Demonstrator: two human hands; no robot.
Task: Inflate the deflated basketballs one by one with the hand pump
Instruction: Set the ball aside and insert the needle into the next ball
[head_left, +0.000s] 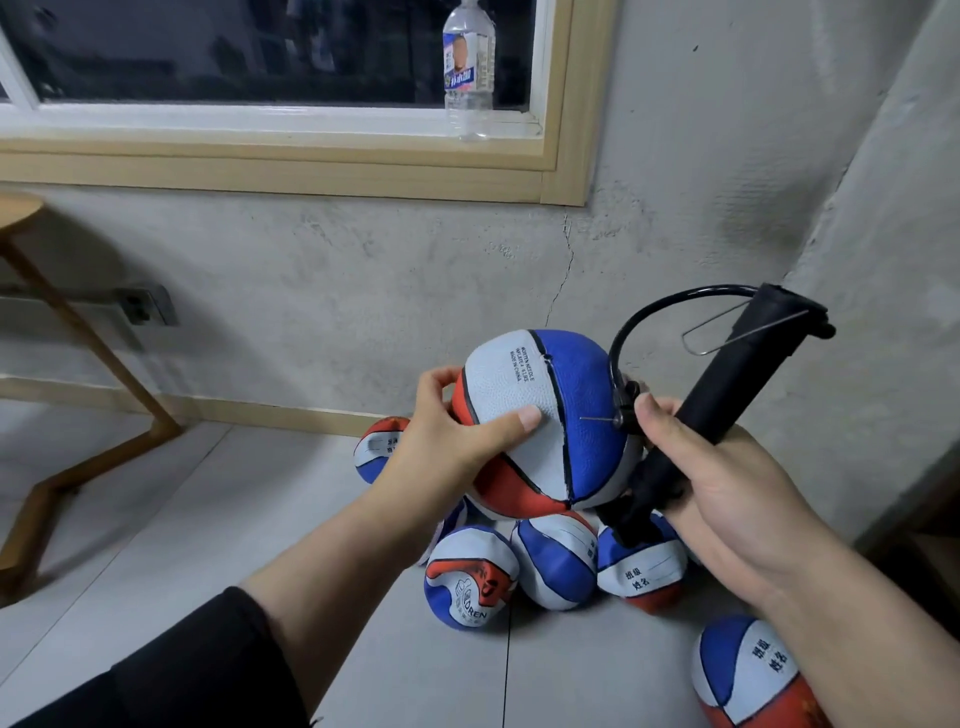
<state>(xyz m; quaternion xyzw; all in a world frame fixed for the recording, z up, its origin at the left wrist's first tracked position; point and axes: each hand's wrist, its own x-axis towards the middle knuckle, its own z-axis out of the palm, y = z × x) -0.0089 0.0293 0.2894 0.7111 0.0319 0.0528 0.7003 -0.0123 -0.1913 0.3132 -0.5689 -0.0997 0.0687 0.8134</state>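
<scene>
My left hand (457, 431) cups a pebbled red, white and blue basketball (540, 421) from its left side, thumb pressed flat on a white panel, raised above a pile of limp, dented balls (519, 571) on the grey floor. My right hand (727, 483) is wrapped round the black hand pump (727, 395), its barrel slanting up to the right. The thin metal needle (597, 419) on the looped hose (649, 317) lies level, pointing left at the blue panel (apparently just short of it). The valve hole sits higher, on the seam.

Seven basketballs (540, 421), one pump (727, 395), one bottle (468, 67).
</scene>
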